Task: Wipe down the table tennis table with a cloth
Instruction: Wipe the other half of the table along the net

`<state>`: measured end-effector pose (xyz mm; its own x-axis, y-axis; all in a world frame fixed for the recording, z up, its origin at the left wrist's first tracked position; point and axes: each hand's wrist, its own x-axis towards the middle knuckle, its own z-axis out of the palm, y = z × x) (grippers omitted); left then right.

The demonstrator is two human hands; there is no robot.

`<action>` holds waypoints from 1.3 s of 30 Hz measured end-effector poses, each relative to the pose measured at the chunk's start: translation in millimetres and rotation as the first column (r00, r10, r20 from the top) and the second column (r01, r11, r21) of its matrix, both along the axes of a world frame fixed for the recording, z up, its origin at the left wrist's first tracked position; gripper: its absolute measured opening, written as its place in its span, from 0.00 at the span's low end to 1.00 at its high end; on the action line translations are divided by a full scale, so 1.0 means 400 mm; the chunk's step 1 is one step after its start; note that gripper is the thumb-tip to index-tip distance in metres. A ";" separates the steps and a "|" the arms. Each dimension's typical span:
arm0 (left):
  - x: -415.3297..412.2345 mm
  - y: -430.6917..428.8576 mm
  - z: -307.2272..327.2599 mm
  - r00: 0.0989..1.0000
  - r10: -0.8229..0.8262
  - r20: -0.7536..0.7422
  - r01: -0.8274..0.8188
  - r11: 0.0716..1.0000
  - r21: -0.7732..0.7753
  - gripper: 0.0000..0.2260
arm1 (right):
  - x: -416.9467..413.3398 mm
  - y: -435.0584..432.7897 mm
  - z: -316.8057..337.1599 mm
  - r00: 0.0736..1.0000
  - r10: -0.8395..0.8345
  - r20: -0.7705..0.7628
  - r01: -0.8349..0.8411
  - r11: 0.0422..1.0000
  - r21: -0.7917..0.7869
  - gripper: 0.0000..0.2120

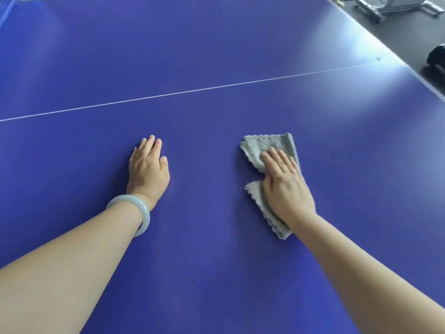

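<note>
Through the head camera I see a wide blue table [216, 56], and its surface fills almost the whole view. A thin white line [192, 90] crosses it from the left border up toward the right edge, beyond both hands. In the far left corner a small piece of the net [7, 8] shows. On the right, past the table edge, there is a dark grey floor [397, 32]. On it, at the top, stands a pale metal frame [395, 6] with small wheels. Lower, at the border of the view, is a dark rounded object [437, 60] that I cannot identify. A bright reflection lies on the table near that right edge.

The left hand [148, 169] lies flat on the bare table, palm down, with the fingers straight and close together, and it holds nothing. On its wrist sits a pale, smooth bracelet [145, 213].

The right hand [285, 186] is also flat, palm down, with straight fingers. It presses on the grey cloth [265, 145] and does not curl round it. The cloth lies folded on the table directly under this hand, on the near side of the white line and well apart from the left hand. One part comes out beyond the fingertips and to their left. Another part comes out beside the wrist, on the left of the hand. The cloth's edge is wavy.
</note>
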<state>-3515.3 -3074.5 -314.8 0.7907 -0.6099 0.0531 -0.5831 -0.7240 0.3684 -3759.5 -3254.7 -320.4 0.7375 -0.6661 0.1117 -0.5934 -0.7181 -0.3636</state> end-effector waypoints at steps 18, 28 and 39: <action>-0.443 0.519 0.013 0.986 -0.133 0.105 0.111 0.976 0.188 0.27 | -0.023 0.483 0.020 0.857 0.516 0.011 -0.516 0.857 0.009 0.23; -0.453 0.523 0.007 0.994 -0.060 0.087 0.043 0.983 0.180 0.27 | -0.054 0.499 0.022 0.968 -0.242 -0.064 0.245 0.969 0.037 0.27; -0.453 0.527 -0.006 0.993 -0.061 0.097 0.047 0.988 0.146 0.24 | -0.408 0.364 0.043 0.975 -0.184 -0.120 0.188 0.982 0.017 0.26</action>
